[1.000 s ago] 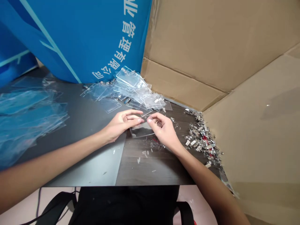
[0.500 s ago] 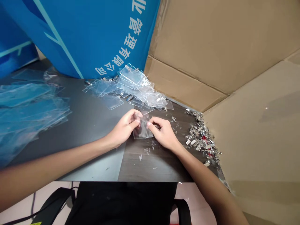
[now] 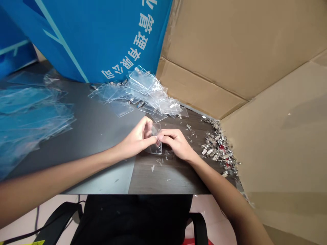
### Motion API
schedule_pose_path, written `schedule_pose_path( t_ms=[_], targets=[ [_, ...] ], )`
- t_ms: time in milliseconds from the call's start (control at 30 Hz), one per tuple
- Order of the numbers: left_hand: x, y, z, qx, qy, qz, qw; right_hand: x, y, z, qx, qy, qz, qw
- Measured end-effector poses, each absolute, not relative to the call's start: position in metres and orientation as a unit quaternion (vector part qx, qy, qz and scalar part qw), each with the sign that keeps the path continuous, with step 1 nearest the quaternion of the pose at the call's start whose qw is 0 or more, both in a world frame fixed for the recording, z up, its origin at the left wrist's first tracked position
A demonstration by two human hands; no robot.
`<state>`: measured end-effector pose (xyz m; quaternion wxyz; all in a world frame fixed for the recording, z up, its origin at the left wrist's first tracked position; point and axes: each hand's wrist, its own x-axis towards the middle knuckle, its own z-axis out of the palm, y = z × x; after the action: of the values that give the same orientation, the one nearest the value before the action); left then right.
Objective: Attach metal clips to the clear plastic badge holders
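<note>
A clear plastic badge holder (image 3: 156,149) is held above the table by my left hand (image 3: 138,139), thumb in front and fingers curled behind it. Small holes show along its right edge. My right hand (image 3: 176,142) is closed in a pinch at that edge, its fingertips meeting my left thumb. Whatever is between the right fingertips is too small to make out. Small clear plastic strips (image 3: 159,161) lie scattered on the dark wood surface just below the hands.
Behind the hands is a heap of clear badge holders (image 3: 143,81), some with metal clips. Loose metal clips (image 3: 217,146) are piled at the right, against cardboard (image 3: 204,95). Clear plastic sleeves (image 3: 33,119) are stacked at the left. A blue printed panel (image 3: 102,37) stands behind.
The badge holder has turned so its holed edge faces right. My right hand has shifted from its upper corner to a pinch at that edge, and both thumbs have come together.
</note>
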<state>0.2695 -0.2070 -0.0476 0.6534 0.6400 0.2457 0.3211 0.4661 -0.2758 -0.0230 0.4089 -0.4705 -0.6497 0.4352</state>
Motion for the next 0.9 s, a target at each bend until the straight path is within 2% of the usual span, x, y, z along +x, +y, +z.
schedule_pose_path(
  t_ms=[167, 333, 433, 600, 700, 900],
  targets=[
    [0.268, -0.211, -0.053, 0.694, 0.287, 0.331, 0.571, 0.462, -0.281, -0.022, -0.484, -0.681, 0.377, 0.400],
    [0.268, -0.221, -0.049, 0.778, 0.273, 0.348, 0.446, 0.459, -0.284, -0.023, -0.486, -0.721, 0.311, 0.384],
    [0.267, -0.222, -0.046, 0.794, 0.259, 0.353, 0.421, 0.458, -0.286, -0.023, -0.484, -0.733, 0.296, 0.375],
    [0.265, -0.215, -0.047, 0.762, 0.268, 0.372, 0.458, 0.459, -0.285, -0.023, -0.484, -0.702, 0.365, 0.373],
    [0.266, -0.206, -0.050, 0.715, 0.278, 0.395, 0.506, 0.462, -0.281, -0.025, -0.453, -0.667, 0.433, 0.404],
    [0.267, -0.196, -0.049, 0.640, 0.334, 0.370, 0.585, 0.466, -0.274, -0.041, -0.413, -0.618, 0.478, 0.469]
  ],
)
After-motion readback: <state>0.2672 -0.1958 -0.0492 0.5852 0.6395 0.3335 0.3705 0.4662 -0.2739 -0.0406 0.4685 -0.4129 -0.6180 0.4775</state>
